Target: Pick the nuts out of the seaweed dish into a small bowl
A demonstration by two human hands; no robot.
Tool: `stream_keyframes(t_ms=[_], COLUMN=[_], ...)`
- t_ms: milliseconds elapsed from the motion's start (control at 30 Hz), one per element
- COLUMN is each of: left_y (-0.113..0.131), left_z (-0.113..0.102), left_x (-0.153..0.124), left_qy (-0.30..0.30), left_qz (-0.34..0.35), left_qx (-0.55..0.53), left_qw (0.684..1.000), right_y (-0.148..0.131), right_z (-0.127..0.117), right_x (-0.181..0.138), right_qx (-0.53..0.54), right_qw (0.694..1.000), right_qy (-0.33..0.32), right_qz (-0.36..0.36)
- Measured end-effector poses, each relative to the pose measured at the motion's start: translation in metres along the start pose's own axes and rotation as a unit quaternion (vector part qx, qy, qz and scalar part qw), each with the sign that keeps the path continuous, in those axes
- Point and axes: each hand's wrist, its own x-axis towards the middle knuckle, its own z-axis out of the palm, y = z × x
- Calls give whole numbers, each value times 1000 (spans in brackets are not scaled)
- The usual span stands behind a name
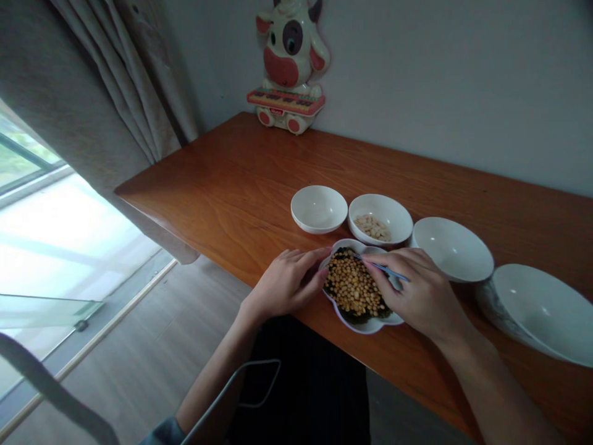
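Note:
A white flower-shaped dish [365, 324] near the table's front edge holds yellow beans [353, 286] mixed with dark green ones. My left hand [287, 281] rests on the table with its fingers against the dish's left rim. My right hand [412, 290] lies over the dish's right side and grips thin blue tweezers [382, 268], their tips pointing left over the beans. Just behind the dish, a small white bowl [380, 217] holds a few pale beans.
An empty small white bowl [319, 208] stands left of the bean bowl. Two larger empty white bowls [451, 248] [540, 312] sit to the right. A cow-shaped toy keyboard [287, 68] stands at the wall. The wooden table [222, 185] ends at left beside curtains.

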Motion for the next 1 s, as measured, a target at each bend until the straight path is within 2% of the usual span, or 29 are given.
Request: stream_keyframes(t_ms=[200, 400, 1000], left_y=[0, 1, 1], left_z=[0, -1, -1], left_x=[0, 0, 0], left_qy=[-5, -8, -10], left_qz=[1, 0, -3], left_qx=[-3, -2, -6], left_qw=[1000, 1000, 1000], right_y=[0, 2, 3], right_z=[0, 2, 1], right_x=[0, -2, -3], right_qx=[1, 7, -6], right_qw=[1000, 999, 1000], right_qy=[11, -5, 3], right_qz=[9, 31, 10])
